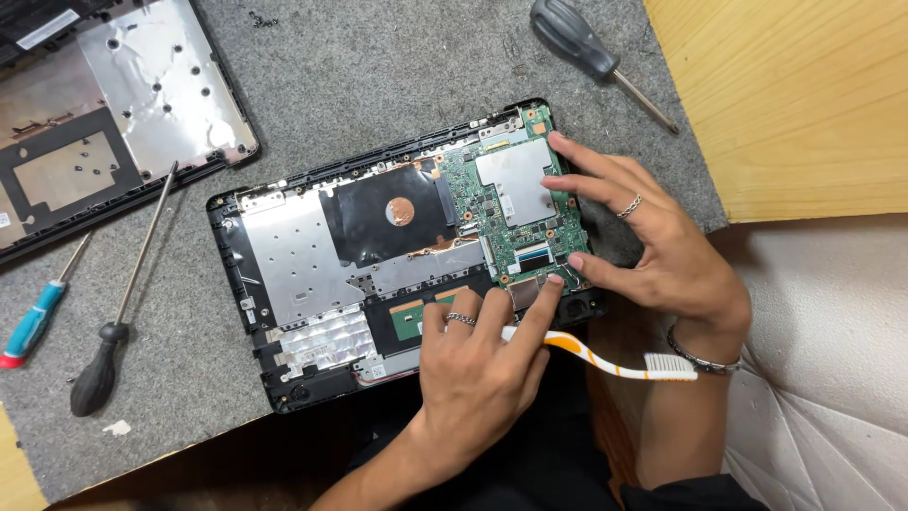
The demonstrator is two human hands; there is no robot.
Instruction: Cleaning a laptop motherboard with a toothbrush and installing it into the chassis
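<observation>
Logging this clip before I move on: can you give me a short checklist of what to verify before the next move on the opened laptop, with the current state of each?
1. Green circuit board seated in the laptop base: ok, it lies flat at the right end.
2. Right hand steadying the board: ok, fingertips rest on its right edge.
3. Left hand on the board: ok, its index fingertip presses at the board's lower edge.
4. Toothbrush secured: ok, held under the left hand, bristles pointing away from the board.
5. Board screws removed: cannot tell.
6. Screwdrivers out of the way: ok, the grey-handled screwdriver and black-handled screwdriver lie on the mat.
</observation>
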